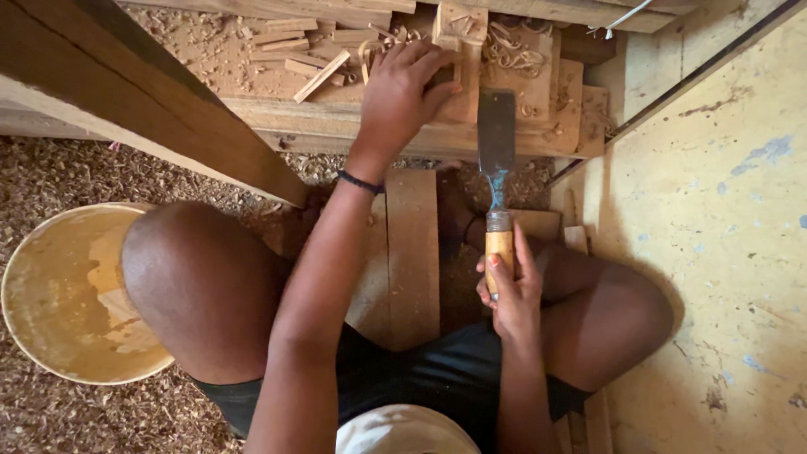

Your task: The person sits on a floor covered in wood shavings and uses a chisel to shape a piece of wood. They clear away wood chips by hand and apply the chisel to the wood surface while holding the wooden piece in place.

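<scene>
A: Where does the left hand (403, 88) sit?

B: Toward twelve o'clock, at the end of an arm stretched nearly straight, palm down, fingers curled and pressing, a dark band on the wrist.

A: And the right hand (508, 290)?

B: Toward four o'clock of the left, nearer the body, forearm rising from six o'clock. Its fingers are wrapped tight in a fist, thumb pointing to twelve. Both bare knees spread to nine and three o'clock.

Single head-worn view, looking steeply down and slightly forward, close over the seated person's lap; wooden workpiece (454, 126) at far edge, floor near.
</scene>
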The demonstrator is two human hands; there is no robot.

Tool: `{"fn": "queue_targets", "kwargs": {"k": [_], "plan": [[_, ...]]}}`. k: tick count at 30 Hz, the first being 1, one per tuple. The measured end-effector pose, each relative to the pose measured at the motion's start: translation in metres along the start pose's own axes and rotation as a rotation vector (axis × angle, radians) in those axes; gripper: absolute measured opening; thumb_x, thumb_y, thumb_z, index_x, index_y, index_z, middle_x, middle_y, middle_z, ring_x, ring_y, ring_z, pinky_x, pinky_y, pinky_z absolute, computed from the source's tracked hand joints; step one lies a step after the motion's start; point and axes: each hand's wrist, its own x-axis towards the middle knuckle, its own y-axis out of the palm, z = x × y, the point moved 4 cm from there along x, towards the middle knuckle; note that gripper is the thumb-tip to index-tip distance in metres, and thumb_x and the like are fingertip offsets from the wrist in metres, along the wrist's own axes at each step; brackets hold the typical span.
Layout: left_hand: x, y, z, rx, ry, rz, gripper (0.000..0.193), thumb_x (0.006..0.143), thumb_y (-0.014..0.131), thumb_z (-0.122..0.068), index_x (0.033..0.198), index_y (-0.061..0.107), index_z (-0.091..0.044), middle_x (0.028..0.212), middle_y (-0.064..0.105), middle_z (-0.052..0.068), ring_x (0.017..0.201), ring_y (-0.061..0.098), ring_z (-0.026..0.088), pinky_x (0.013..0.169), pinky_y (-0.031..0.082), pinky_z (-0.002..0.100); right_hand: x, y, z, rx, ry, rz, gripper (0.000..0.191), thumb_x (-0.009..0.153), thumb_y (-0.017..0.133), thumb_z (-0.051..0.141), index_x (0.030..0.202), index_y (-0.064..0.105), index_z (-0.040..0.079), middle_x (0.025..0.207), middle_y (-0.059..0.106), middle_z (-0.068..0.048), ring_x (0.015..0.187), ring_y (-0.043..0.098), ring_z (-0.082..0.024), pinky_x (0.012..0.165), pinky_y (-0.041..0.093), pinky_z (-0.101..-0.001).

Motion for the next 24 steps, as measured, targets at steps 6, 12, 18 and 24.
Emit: {"fn": "queue_targets", "kwargs": {"k": [6, 12, 18, 24], "plan": [[-0.001, 0.009, -0.001, -0.001, -0.04, -0.048, 0.035, 0.087, 0.084, -0.035, 0.112, 0.071, -0.015, 0.106, 0.07, 0.003, 0.1, 0.066, 0.029, 0.092, 0.049, 0.044, -0.003, -0.004, 0.008, -0.001, -0.016, -0.027, 0.071, 0.098, 0.065, 0.015, 0.162, 0.035, 0.011, 0.086, 0.062, -0.01, 0.049, 0.045, -0.006, 0.04, 0.038, -0.0197], [-0.003, 0.005, -0.001, 0.047, -0.095, -0.064, 0.045, 0.081, 0.089, -0.04, 0.114, 0.07, -0.015, 0.104, 0.067, 0.003, 0.092, 0.066, 0.026, 0.087, 0.05, 0.044, -0.012, -0.005, 0.016, 0.049, -0.046, -0.051, 0.067, 0.1, 0.063, 0.016, 0.161, 0.038, 0.008, 0.089, 0.064, -0.013, 0.057, 0.051, -0.007, 0.042, 0.04, -0.0203], [-0.003, -0.002, 0.0, -0.023, -0.21, 0.051, 0.07, 0.079, 0.091, -0.044, 0.134, 0.058, -0.015, 0.126, 0.06, 0.011, 0.101, 0.067, 0.026, 0.09, 0.054, 0.043, -0.027, -0.007, 0.029, -0.032, -0.034, -0.093, 0.065, 0.1, 0.062, 0.014, 0.161, 0.04, 0.008, 0.091, 0.065, -0.012, 0.057, 0.051, -0.007, 0.043, 0.041, -0.0206], [0.005, -0.005, -0.028, 0.139, -0.019, -0.08, 0.093, 0.079, 0.079, -0.064, 0.145, 0.05, -0.005, 0.142, 0.052, 0.021, 0.13, 0.054, 0.038, 0.105, 0.047, 0.052, -0.045, -0.003, 0.048, -0.011, -0.017, -0.121, 0.066, 0.099, 0.056, 0.013, 0.161, 0.035, 0.007, 0.089, 0.064, -0.015, 0.049, 0.048, -0.01, 0.041, 0.039, -0.0213]]}}
